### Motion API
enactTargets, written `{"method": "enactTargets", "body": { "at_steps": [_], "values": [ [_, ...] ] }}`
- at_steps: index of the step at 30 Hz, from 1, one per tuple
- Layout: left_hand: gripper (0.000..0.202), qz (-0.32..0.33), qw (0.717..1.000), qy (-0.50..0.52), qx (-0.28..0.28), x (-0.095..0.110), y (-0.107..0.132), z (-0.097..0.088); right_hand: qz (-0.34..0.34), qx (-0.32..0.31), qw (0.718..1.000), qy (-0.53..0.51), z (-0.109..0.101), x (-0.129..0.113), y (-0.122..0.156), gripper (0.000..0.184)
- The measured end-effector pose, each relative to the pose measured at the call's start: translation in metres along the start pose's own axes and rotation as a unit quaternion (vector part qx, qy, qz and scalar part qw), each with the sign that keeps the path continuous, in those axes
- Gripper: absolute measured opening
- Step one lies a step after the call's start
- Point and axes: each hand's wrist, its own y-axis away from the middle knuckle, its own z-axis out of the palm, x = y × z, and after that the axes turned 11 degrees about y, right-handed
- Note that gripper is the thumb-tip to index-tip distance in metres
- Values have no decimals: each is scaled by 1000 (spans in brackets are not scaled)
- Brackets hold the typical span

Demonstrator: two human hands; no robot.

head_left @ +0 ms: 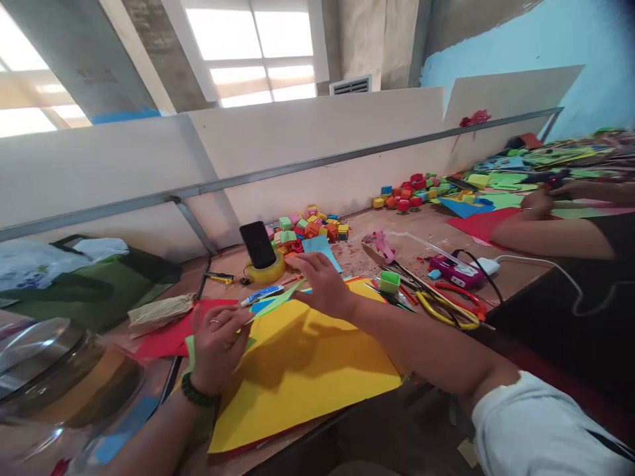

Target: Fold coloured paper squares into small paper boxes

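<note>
My left hand [217, 344] is closed on a strip of green paper [275, 302] that points up and to the right over a large yellow sheet [302, 370]. My right hand [320, 281] reaches forward with fingers stretched out, touching a light blue sheet [322, 250] near a pile of small coloured paper cubes [310, 228]. A black phone [258, 243] stands propped in a yellow tape roll [268, 271] just left of that hand. A blue-white glue tube [262, 294] lies between my hands.
Scissors with yellow and red handles [449, 307], a green cube [389, 281], a pink glue gun [381, 244] and a purple device [456, 271] with a white cable lie right. Another person's arms [546, 235] rest far right among coloured sheets. A green bag [99, 284] and clear jar [54, 377] sit left.
</note>
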Motion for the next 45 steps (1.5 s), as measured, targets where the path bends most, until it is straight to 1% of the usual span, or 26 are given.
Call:
{"method": "enactTargets", "body": {
  "at_steps": [2,3,5,6,9,11,13,16,19,21,23,25,26,27,28,30,32,33,34,35,36,38,39,41,43,45],
  "values": [
    [21,-15,1000,3,-16,7,1,1,11,-15,999,-41,1,4,0,23],
    [21,-24,999,7,-23,11,1,1,13,-17,998,-65,0,4,-1,19],
    [21,-26,998,40,-43,18,0,1,12,-27,994,-106,-1,3,-2,17],
    [23,-33,997,63,-43,21,0,0,17,-36,992,-123,-2,1,-2,15],
    [29,-62,987,142,-38,24,-1,0,70,-79,979,-173,-4,-5,-2,15],
    [37,-86,974,201,-52,22,-1,-1,115,-101,966,-209,-5,-7,-2,15],
    [48,-121,958,253,-57,19,-1,-1,145,-117,953,-240,-5,-7,-3,16],
    [61,-165,942,291,-38,15,-4,-5,157,-140,942,-263,-5,-6,-4,14],
    [58,-168,935,306,-57,15,-8,-13,116,-163,947,-250,-8,-6,-4,9],
    [52,-160,923,337,-95,19,-10,-18,64,-157,958,-232,-12,-8,-4,12],
    [47,-156,891,396,-156,25,-11,-20,0,-127,969,-210,-17,-12,-5,18],
    [50,-154,849,458,-215,33,-10,-21,-64,-85,978,-182,-23,-17,-7,21],
    [53,-151,836,475,-228,37,-10,-20,-92,-68,980,-165,-25,-21,-9,22],
    [53,-147,834,482,-223,40,-9,-20,-117,-56,981,-147,-27,-25,-10,23],
    [51,-144,840,482,-206,43,-8,-19,-137,-47,981,-128,-29,-29,-11,23],
    [45,-139,868,458,-135,48,-5,-19,-165,-44,981,-97,-31,-36,-13,23],
    [45,-113,913,390,-40,50,-2,-22,-172,-58,979,-92,-34,-42,-12,23],
    [48,-82,936,342,6,50,0,-23,-170,-68,978,-100,-36,-45,-12,24],
    [53,-40,955,290,42,50,2,-25,-168,-80,976,-112,-39,-47,-11,24],
    [56,12,969,237,63,51,4,-27,-166,-92,974,-125,-43,-49,-10,23],
    [59,69,977,189,71,52,6,-29,-164,-104,972,-132,-47,-50,-9,22],
    [62,171,977,118,53,56,9,-33,-160,-130,969,-132,-57,-53,-6,19],
    [63,206,973,94,38,59,11,-36,-158,-146,968,-130,-63,-54,-4,18],
    [64,225,971,74,28,66,13,-41,-156,-184,963,-120,-73,-56,1,17],
    [60,249,967,54,13,74,15,-47,-154,-219,958,-106,-82,-56,10,18],
    [52,292,956,10,-28,82,18,-51,-143,-249,954,-86,-88,-55,22,19]
  ]
}}
